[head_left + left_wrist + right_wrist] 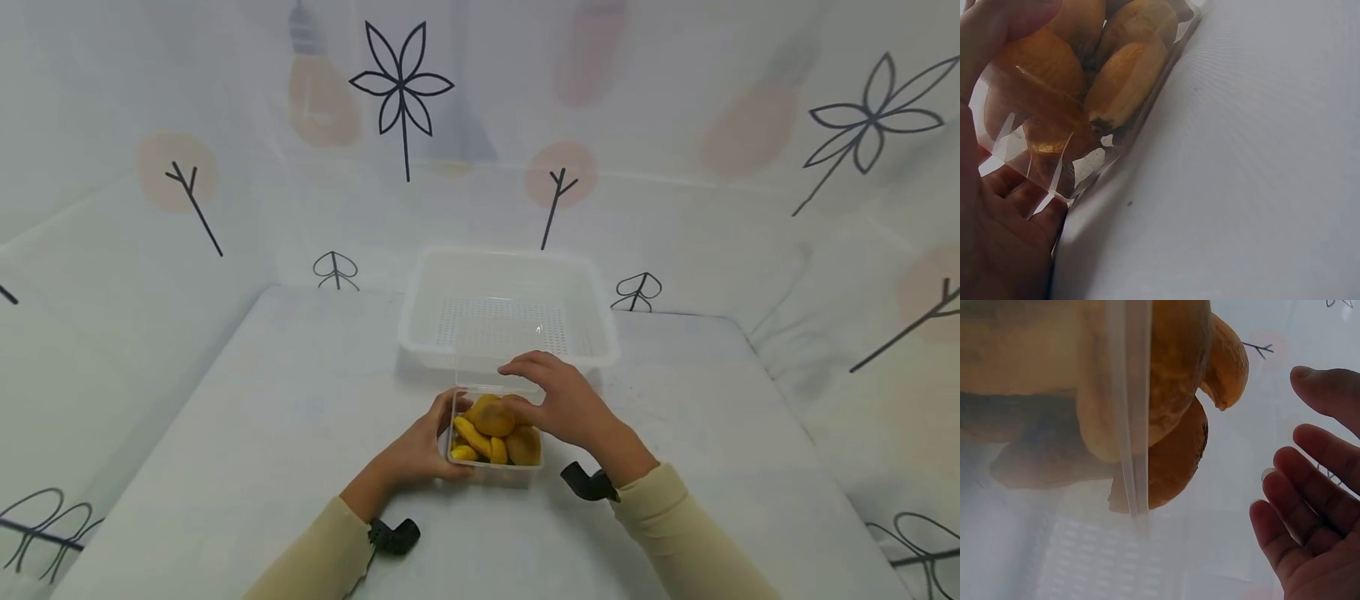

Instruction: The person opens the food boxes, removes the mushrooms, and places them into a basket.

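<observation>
A clear plastic box [498,477] stands on the table, filled with yellow mushrooms [491,421]. A transparent flap, apparently its lid, rises at its back edge. My left hand [420,446] grips the box from the left, thumb at the near side and fingers behind. In the left wrist view the left hand [1007,231] wraps the clear wall, with mushrooms [1125,84] showing through. Over the right back corner hovers my right hand [562,400]. In the right wrist view the right hand [1316,512] has loosely bent fingers, apart from the mushrooms [1175,456], holding nothing.
Behind the box sits a white perforated plastic basket [611,333]. The white table [315,400] meets a patterned cloth backdrop [480,200] at the back and sides. Each wrist wears a black camera mount, such as the right mount [588,483].
</observation>
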Action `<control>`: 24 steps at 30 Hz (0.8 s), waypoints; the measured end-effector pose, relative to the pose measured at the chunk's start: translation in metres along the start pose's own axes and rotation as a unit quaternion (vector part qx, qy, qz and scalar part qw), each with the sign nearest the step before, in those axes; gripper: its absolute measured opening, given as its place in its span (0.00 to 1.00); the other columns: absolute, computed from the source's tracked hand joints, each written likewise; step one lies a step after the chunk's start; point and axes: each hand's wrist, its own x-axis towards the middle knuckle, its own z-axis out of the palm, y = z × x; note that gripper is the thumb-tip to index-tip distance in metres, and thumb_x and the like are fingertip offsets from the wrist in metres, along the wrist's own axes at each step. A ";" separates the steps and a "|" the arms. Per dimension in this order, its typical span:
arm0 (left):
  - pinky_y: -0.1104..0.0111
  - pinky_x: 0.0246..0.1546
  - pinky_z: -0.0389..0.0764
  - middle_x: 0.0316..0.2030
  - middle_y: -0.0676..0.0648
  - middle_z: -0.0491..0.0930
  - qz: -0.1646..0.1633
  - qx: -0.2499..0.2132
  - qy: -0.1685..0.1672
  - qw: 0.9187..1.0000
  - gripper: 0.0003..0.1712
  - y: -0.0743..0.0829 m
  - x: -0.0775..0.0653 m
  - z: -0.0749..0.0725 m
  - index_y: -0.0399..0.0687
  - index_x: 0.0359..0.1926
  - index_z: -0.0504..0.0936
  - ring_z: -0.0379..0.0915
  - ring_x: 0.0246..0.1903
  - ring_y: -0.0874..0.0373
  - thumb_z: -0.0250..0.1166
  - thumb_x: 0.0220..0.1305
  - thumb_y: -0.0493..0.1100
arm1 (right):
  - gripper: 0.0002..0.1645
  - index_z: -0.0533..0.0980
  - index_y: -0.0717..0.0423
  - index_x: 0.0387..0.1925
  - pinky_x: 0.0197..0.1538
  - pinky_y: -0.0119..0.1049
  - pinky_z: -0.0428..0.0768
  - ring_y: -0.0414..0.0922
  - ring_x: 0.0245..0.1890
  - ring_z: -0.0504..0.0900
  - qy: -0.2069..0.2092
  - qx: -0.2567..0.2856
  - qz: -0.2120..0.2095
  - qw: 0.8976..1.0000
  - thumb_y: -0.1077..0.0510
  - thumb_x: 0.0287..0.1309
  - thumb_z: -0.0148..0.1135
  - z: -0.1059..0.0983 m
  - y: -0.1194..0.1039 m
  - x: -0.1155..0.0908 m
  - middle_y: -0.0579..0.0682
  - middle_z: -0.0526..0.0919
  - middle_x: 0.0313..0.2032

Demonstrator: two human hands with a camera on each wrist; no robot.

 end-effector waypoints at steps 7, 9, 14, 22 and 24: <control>0.55 0.74 0.54 0.66 0.53 0.63 0.010 0.009 -0.003 1.000 0.63 -0.001 0.001 -0.001 0.61 0.73 0.47 0.55 0.71 0.60 0.79 0.44 0.47 | 0.24 0.80 0.49 0.51 0.56 0.46 0.80 0.47 0.55 0.78 -0.042 -0.028 -0.009 0.999 0.46 0.55 0.69 0.006 -0.008 -0.001 0.47 0.79 0.53; 0.55 0.74 0.54 0.66 0.53 0.64 0.014 0.010 -0.005 1.000 0.63 -0.001 0.002 -0.001 0.58 0.73 0.46 0.56 0.71 0.60 0.79 0.44 0.47 | 0.24 0.80 0.49 0.51 0.57 0.45 0.79 0.46 0.55 0.77 -0.055 -0.034 -0.014 0.998 0.46 0.55 0.69 0.009 -0.008 -0.001 0.46 0.80 0.53; 0.57 0.73 0.55 0.65 0.53 0.63 0.008 0.013 -0.006 1.000 0.63 -0.002 0.002 -0.002 0.56 0.73 0.46 0.56 0.71 0.60 0.80 0.43 0.47 | 0.22 0.80 0.50 0.51 0.57 0.42 0.80 0.44 0.54 0.77 -0.084 -0.052 -0.039 0.994 0.48 0.55 0.69 0.012 -0.010 0.000 0.45 0.80 0.51; 0.56 0.74 0.54 0.65 0.53 0.63 0.002 0.010 -0.005 1.000 0.64 -0.001 0.002 -0.002 0.56 0.73 0.46 0.55 0.71 0.61 0.80 0.43 0.48 | 0.21 0.81 0.51 0.50 0.54 0.39 0.80 0.43 0.51 0.77 -0.119 -0.074 -0.048 0.989 0.51 0.54 0.70 0.014 -0.019 0.002 0.46 0.80 0.49; 0.56 0.74 0.54 0.65 0.54 0.63 0.000 0.008 -0.005 1.000 0.64 0.000 0.002 -0.001 0.57 0.73 0.46 0.55 0.71 0.62 0.80 0.43 0.48 | 0.22 0.80 0.51 0.51 0.55 0.39 0.80 0.43 0.52 0.76 -0.127 -0.083 -0.053 0.987 0.51 0.54 0.70 0.014 -0.020 0.002 0.46 0.79 0.49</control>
